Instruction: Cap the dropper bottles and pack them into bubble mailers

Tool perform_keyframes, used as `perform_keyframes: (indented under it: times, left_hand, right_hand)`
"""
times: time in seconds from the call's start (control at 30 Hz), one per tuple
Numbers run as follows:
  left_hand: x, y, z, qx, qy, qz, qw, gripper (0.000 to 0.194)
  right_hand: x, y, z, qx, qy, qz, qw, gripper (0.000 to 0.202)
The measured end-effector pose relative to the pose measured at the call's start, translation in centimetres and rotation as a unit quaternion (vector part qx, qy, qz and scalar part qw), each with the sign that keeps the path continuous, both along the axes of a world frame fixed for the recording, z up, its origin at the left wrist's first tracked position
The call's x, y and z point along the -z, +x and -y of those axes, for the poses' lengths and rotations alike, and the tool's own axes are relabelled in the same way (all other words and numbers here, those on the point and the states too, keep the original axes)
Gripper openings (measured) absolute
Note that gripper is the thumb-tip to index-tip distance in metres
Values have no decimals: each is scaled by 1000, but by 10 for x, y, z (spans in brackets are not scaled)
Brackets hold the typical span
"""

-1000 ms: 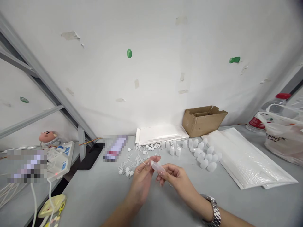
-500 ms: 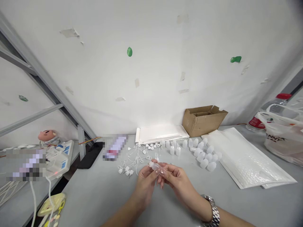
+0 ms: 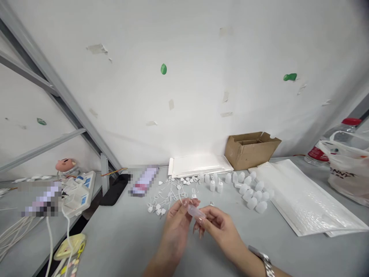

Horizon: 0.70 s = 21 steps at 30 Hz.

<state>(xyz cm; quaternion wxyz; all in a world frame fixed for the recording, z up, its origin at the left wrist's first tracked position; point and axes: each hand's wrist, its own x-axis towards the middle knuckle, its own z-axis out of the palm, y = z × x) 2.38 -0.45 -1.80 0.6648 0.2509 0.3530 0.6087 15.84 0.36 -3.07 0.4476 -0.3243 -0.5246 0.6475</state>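
A small translucent plastic squeeze bottle [image 3: 197, 212] lies tilted between my hands, above the front of the table. My right hand [image 3: 216, 224] grips its lower body between thumb and fingers. At the upper left end, my left hand [image 3: 178, 220] is closed, thumb and fingertips pinched round the neck, which they hide. Just beyond sit several white caps [image 3: 158, 211] with thin looped cords, loosely scattered. Two capped bottles [image 3: 212, 186] stand upright behind my right hand. Several bottles without visible caps [image 3: 251, 203] are grouped to the right, some upright and some leaning.
A cardboard box [image 3: 250, 154] stands against the wall beside a flat white mailer [image 3: 198, 164]. More padded envelopes [image 3: 311, 204] lie to the right, near a plastic bag [image 3: 347, 173] and a red-capped drink bottle [image 3: 317, 152]. At left are a pixelated phone-like object [image 3: 144, 180] and a power strip [image 3: 82, 196].
The white tip visible at the bottle's end earlier is now covered by my left fingers. My right hand has shifted slightly down along the body. The camera view has turned a little left.
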Motion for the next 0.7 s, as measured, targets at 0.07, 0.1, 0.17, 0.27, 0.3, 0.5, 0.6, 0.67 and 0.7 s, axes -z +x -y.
perform_keyframes:
  times: [0.07,0.1,0.17,0.27,0.3,0.5,0.6,0.67,0.7]
  left_hand:
    - [-1,4,6,2,-17,30,999,13]
    - [-2,6,10,3,-26,45,999,13]
    - [-5,10,18,-1,-40,74,996,13]
    - [-11,15,28,-24,-61,104,992,15]
    - [-12,16,31,-29,-68,109,991,16]
    - [-11,20,39,-17,-82,124,989,19]
    - [-9,19,40,0,-81,122,989,18]
    - [-9,19,40,8,-81,117,990,18]
    - [-10,18,41,8,-80,114,990,19]
  right_hand:
    - [-1,0,9,37,53,56,996,25]
    - [-1,0,14,59,94,87,990,21]
    - [-2,-2,24,110,197,135,965,13]
    - [0,-6,37,181,323,164,914,12]
    - [1,-8,41,197,349,172,900,15]
    - [12,-15,49,255,428,205,843,30]
    - [14,-16,50,259,427,209,841,30]
    - [13,-16,51,261,425,214,839,29]
    - [12,-16,51,266,427,216,837,28]
